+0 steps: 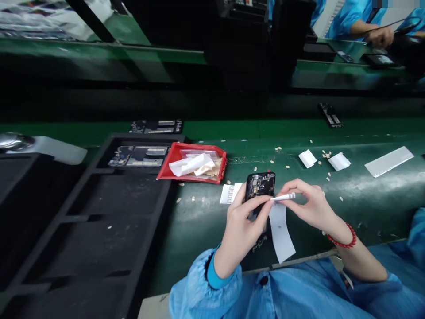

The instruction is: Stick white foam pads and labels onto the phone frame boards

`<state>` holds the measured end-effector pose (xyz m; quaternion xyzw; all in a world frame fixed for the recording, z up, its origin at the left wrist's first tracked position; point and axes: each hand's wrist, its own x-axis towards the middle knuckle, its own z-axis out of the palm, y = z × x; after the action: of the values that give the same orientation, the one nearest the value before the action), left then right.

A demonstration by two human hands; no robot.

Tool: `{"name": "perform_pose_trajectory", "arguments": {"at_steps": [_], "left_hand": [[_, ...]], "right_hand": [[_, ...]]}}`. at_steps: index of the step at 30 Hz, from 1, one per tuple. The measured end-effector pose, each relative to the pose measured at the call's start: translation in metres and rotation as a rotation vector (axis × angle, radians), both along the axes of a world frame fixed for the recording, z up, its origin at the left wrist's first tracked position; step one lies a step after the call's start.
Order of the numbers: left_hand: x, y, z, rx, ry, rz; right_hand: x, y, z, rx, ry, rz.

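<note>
An opened phone (260,182) with its circuit board bare stands tilted in my left hand (241,223), partly hidden behind the fingers. The thumb and forefinger of that hand come together at the tip of a folded white paper strip (283,197). My right hand (308,204), wearing a red bead bracelet, is closed on this strip in a pinch. Below the hands hangs or lies a longer white paper sheet (281,235); whether it joins the strip, I cannot tell. Left of the phone, a white label sheet (227,194) with printed marks lies on the green bench.
A red bin (223,170) holds paper scraps. Beside it a black compartment tray (99,212) carries a phone frame (139,156). More phone frames (330,115) lie at the back. White pieces (307,158), small tan scraps and a clear strip (389,161) lie right. Another person's hand (381,36) shows beyond.
</note>
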<state>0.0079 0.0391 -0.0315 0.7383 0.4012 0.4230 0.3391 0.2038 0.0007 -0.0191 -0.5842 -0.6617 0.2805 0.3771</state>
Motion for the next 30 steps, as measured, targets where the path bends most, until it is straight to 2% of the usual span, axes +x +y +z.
{"name": "perform_pose_trajectory", "arguments": {"at_steps": [5, 12, 20, 22, 27, 30], "left_hand": [[0.000, -0.004, 0.001, 0.039, -0.004, 0.042], [0.001, -0.008, 0.006, 0.047, 0.013, 0.053], [-0.001, -0.006, 0.006, 0.047, 0.029, 0.045], [-0.001, -0.005, 0.006, 0.054, 0.029, 0.040], [0.000, -0.004, 0.002, 0.018, 0.026, 0.038], [0.000, -0.003, -0.001, -0.006, 0.018, 0.049]], "right_hand": [[0.007, -0.001, 0.009, -0.121, 0.192, 0.054], [0.006, -0.004, 0.007, -0.052, 0.196, -0.087], [0.007, -0.003, 0.016, -0.043, 0.161, 0.037], [0.009, -0.002, 0.016, 0.028, 0.084, 0.078], [0.015, -0.001, 0.006, 0.379, -0.286, 0.121], [0.018, -0.003, 0.003, 0.459, -0.458, 0.161]]}}
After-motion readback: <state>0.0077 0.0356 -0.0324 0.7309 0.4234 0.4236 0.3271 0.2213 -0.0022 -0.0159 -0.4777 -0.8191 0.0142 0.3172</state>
